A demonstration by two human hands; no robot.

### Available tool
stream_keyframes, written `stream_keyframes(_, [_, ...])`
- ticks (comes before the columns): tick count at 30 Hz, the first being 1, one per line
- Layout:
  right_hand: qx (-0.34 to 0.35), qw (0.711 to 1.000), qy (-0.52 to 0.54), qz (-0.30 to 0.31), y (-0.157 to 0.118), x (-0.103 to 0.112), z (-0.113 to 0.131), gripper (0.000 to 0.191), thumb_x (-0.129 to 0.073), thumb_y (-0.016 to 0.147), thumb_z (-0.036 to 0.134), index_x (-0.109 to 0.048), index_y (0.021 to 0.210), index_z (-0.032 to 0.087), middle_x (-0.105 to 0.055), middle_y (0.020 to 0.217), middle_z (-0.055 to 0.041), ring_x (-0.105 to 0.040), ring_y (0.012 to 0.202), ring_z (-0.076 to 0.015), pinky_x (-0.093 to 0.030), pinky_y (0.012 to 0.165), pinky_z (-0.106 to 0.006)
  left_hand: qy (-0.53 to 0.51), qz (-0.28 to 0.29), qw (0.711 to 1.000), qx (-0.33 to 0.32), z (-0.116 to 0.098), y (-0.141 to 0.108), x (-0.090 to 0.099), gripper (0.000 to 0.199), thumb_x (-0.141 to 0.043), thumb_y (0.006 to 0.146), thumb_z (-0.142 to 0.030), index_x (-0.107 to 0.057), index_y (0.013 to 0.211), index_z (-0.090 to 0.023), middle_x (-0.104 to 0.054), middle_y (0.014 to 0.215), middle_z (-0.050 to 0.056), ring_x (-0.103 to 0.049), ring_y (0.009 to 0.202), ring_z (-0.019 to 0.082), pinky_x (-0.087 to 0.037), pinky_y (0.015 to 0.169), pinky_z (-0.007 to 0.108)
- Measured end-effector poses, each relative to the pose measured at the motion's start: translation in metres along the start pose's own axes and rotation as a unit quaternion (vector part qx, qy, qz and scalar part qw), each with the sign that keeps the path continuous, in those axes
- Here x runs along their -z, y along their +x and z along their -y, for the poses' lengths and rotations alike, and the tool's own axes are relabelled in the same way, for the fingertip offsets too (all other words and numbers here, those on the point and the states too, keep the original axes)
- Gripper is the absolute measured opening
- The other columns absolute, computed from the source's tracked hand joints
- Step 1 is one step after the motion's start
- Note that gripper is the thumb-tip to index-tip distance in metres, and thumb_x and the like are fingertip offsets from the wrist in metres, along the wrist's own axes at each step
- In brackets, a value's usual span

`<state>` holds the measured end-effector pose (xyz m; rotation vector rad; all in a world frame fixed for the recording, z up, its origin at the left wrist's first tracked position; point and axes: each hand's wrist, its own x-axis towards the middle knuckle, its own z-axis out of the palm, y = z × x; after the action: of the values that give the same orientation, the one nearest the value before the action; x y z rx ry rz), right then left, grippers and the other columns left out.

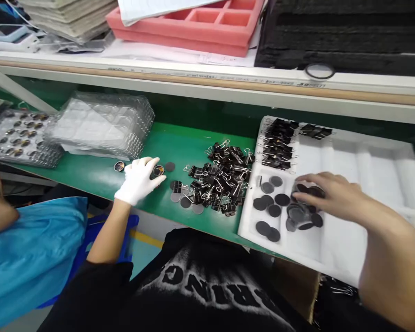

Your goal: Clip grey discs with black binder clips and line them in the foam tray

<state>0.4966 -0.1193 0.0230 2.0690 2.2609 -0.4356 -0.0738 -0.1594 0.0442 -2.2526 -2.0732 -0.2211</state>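
Observation:
My left hand [136, 179], in a white glove, has its thumb and fingers closed around a small round black-rimmed piece [158, 170] with an amber-coloured inside. A similar round piece [119, 166] lies to its left on the green table [173, 138]. Beside the held piece is a flat dark disc [169, 167]. My bare right hand [328, 191] reaches over a pile of black discs [297, 213] in a white tray [346, 161]; thumb and fingers are apart, with discs showing between them. Its palm side is hidden.
Many black binder clips [217, 180] are heaped mid-table; more clips [278, 143] line the tray's back left. Clear plastic trays [100, 124] are stacked at left. Overhead runs a shelf edge [200, 87] bearing pink foam [183, 34]. A person in a blue shirt [48, 249] sits at left.

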Motion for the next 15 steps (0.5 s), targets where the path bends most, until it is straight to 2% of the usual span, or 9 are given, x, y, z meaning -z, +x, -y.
stream_keyframes(3, [0.042,0.999,-0.008,-0.013,-0.028,-0.028,0.021,0.046,-0.064,0.085,0.066,-0.08,0.117,0.036,-0.074,0.127,-0.0172,-0.062,0.119,-0.0486,-0.052,0.09,-0.064,0.053,0.078,0.995,-0.021,0.005,0.029,-0.003,0.073,-0.067,0.095,-0.06,-0.058,0.157,-0.022,-0.063,0.153,0.021,-0.056,0.135,0.045,-0.043,0.106,0.055])
stream_keyframes(5, [0.044,0.998,-0.015,-0.05,-0.035,-0.038,0.034,0.043,-0.063,0.089,0.063,-0.082,0.115,0.034,-0.073,0.128,-0.0187,-0.059,0.119,-0.0499,-0.05,0.088,-0.064,0.07,0.123,0.987,-0.071,-0.001,0.051,-0.009,0.066,-0.064,0.098,-0.058,-0.061,0.155,-0.026,-0.067,0.146,0.018,-0.06,0.129,0.043,-0.042,0.104,0.053])
stream_keyframes(8, [0.05,0.995,0.008,-0.091,-0.04,-0.039,0.044,0.042,-0.063,0.093,0.06,-0.083,0.115,0.031,-0.073,0.126,-0.0191,-0.06,0.121,-0.0476,-0.048,0.092,-0.063,0.078,0.164,0.972,-0.145,-0.011,0.077,-0.017,0.049,-0.059,0.101,-0.053,-0.073,0.139,-0.025,-0.073,0.13,0.016,-0.066,0.119,0.038,-0.043,0.102,0.05])
stream_keyframes(10, [0.054,0.99,0.047,-0.123,-0.045,-0.034,0.046,0.038,-0.062,0.096,0.054,-0.081,0.116,0.029,-0.074,0.122,-0.0175,-0.064,0.122,-0.0441,-0.047,0.099,-0.063,0.076,0.153,0.972,-0.159,-0.015,0.089,-0.02,0.047,-0.06,0.099,-0.054,-0.076,0.132,-0.023,-0.073,0.125,0.016,-0.068,0.112,0.037,-0.046,0.101,0.048])
stream_keyframes(12, [0.048,0.98,0.104,-0.165,-0.05,-0.03,0.048,0.031,-0.059,0.096,0.046,-0.079,0.111,0.028,-0.077,0.117,-0.0139,-0.07,0.117,-0.0393,-0.049,0.102,-0.061,0.048,0.117,0.98,-0.153,-0.017,0.094,-0.02,0.05,-0.061,0.097,-0.054,-0.074,0.135,-0.023,-0.072,0.126,0.015,-0.07,0.108,0.035,-0.049,0.099,0.047])
stream_keyframes(15, [0.037,0.959,0.183,-0.215,-0.056,-0.028,0.053,0.025,-0.058,0.096,0.041,-0.078,0.106,0.028,-0.08,0.112,-0.0092,-0.076,0.106,-0.0341,-0.056,0.097,-0.054,-0.053,0.044,0.987,-0.143,-0.021,0.092,-0.015,0.051,-0.062,0.095,-0.05,-0.072,0.136,-0.023,-0.071,0.127,0.014,-0.07,0.108,0.032,-0.054,0.099,0.046])
